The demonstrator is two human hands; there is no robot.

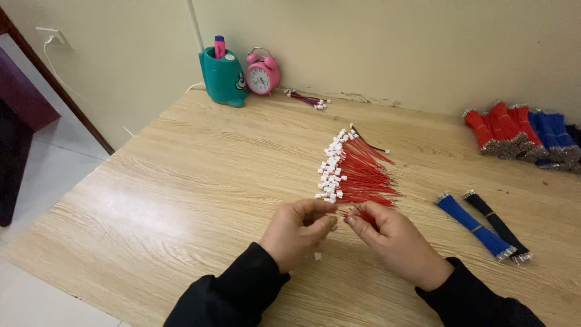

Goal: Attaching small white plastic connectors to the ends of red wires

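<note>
We take the fanned pile of red wires point(362, 172) at the middle of the bench point(181, 181) as our landmark: each wire in it already carries a small white connector point(330, 166) at its left end, and the connectors line up in a ragged row along the pile's left edge. Just below the pile our two hands meet. The left hand point(299, 233) has thumb and forefinger pinched together on what looks like a white connector at the pile's lower corner, though the piece itself is mostly hidden. The right hand point(387, 239) is closed on a few red wires point(363, 213), their ends pointing toward the left fingertips. One loose white connector point(317, 256) lies on the bench below the left hand. Judging by how things lie, a good share of the red wires is fitted and laid down, while the work on the wire in hand is not finished. To the right of the pile lie a blue wire bundle point(475, 225) and a black wire bundle point(497, 225), untouched, and farther right, against the wall, stand tied red bundles point(499, 130) and blue bundles point(551, 136), so much seems left. Behind the pile, by the wall, sit a teal pen holder point(223, 77), a pink alarm clock point(262, 74) and a small purple wire bunch point(307, 99).
</note>
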